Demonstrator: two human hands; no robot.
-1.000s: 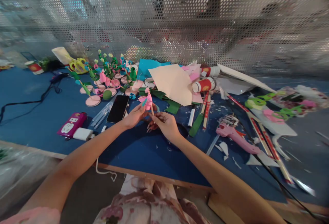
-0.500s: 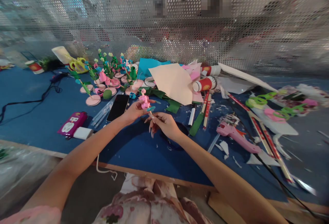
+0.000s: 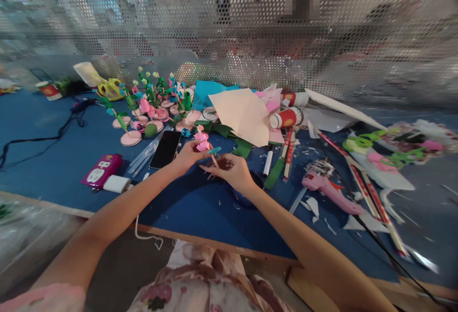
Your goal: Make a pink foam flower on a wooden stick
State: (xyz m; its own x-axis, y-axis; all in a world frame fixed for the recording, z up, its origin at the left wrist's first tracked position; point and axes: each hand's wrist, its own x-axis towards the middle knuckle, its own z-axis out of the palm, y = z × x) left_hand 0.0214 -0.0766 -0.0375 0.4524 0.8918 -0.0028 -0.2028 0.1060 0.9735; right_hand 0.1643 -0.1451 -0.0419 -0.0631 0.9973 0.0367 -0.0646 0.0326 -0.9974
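Note:
A small pink paper flower (image 3: 202, 139) on a thin wooden stick (image 3: 214, 161) is up in front of me, above the near half of the table. Just beneath its petals sits a teal paper piece (image 3: 215, 150). My left hand (image 3: 189, 154) pinches the flower from the left, near its base. My right hand (image 3: 232, 171) is closed around the lower part of the stick, and its curled fingers hide the end. A blue paper flower (image 3: 185, 133) lies beyond my left hand. Left of that hand is a black phone (image 3: 165, 149).
Several finished paper flowers on round pink bases (image 3: 130, 138) stand at the back left. A pink glue gun (image 3: 332, 192), paper scraps and red-striped sticks (image 3: 375, 207) lie to the right. A purple power adapter (image 3: 103, 171) sits left; paper cups (image 3: 286, 118) and cream paper (image 3: 241, 114) are behind.
My right hand has shifted slightly along the stick, and more of the stick shows between it and the petals. My left hand still grips the flower.

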